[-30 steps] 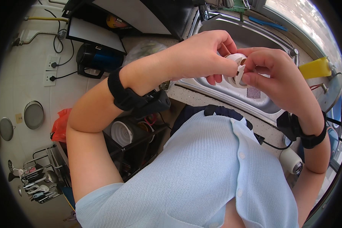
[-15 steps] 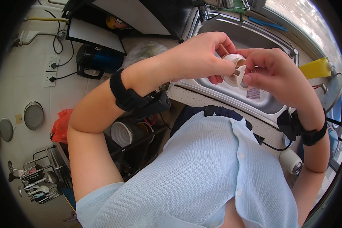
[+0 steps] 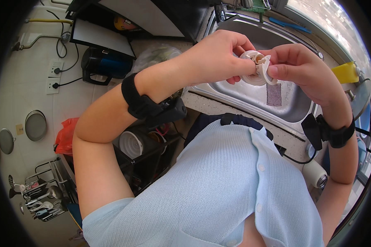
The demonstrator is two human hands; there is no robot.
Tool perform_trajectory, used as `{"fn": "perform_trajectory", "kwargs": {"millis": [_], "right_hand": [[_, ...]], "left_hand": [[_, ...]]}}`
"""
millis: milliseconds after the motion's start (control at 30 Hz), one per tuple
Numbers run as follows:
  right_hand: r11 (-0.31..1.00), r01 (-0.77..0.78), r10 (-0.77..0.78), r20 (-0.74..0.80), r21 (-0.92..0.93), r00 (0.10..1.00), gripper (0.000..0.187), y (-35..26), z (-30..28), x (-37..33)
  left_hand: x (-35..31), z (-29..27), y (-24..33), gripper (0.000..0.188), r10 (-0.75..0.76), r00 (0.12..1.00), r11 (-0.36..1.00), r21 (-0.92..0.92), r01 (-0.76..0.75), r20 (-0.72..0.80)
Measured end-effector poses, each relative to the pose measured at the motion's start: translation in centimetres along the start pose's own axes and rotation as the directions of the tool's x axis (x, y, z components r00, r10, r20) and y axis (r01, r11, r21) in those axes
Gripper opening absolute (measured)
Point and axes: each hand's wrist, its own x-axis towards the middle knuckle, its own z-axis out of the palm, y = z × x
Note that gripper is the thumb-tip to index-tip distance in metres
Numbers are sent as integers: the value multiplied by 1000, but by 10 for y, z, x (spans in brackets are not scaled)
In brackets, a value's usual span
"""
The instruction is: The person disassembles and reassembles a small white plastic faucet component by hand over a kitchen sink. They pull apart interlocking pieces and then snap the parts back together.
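Observation:
Over the sink [image 3: 297, 109], both hands hold a small white round plastic part [image 3: 250, 79] with a ring-like rim, prongs and a brownish hollow. I cannot tell its exact kind. My left hand [image 3: 222, 55] is closed on its left side, the thumb pressing into its middle and the fingers curled behind. My right hand [image 3: 305, 70] pinches the right edge between thumb and fingers. Whether the part is one piece or two pressed together is hidden by the fingers. Below it, a purplish mesh pad [image 3: 274, 95] lies in the basin.
Past the sink lie a blue long-handled tool [image 3: 290, 25] and a green rack [image 3: 260, 7]. A yellow bottle [image 3: 345, 73] stands at the right. To the left are a dark kettle [image 3: 105, 66] and a clear plastic bag [image 3: 156, 55]. A white can [image 3: 316, 175] is at lower right.
Both hands have risen slightly, away from my body, carrying the white part. It has turned a little, and more of the mesh pad below shows.

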Motion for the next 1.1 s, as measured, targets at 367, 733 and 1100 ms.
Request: {"fn": "perform_trajectory", "kwargs": {"millis": [367, 733, 1100], "right_hand": [[996, -23, 22, 14, 81, 1000, 22, 9, 0, 3], [994, -62, 57, 51, 93, 997, 21, 14, 4, 4], [986, -110, 100, 80, 126, 992, 19, 16, 8, 6]], "left_hand": [[4, 2, -2, 29, 13, 998, 988, 151, -21, 56], [6, 2, -6, 29, -84, 987, 991, 117, 68, 140], [7, 2, -7, 32, -153, 967, 969, 225, 105, 206]]}}
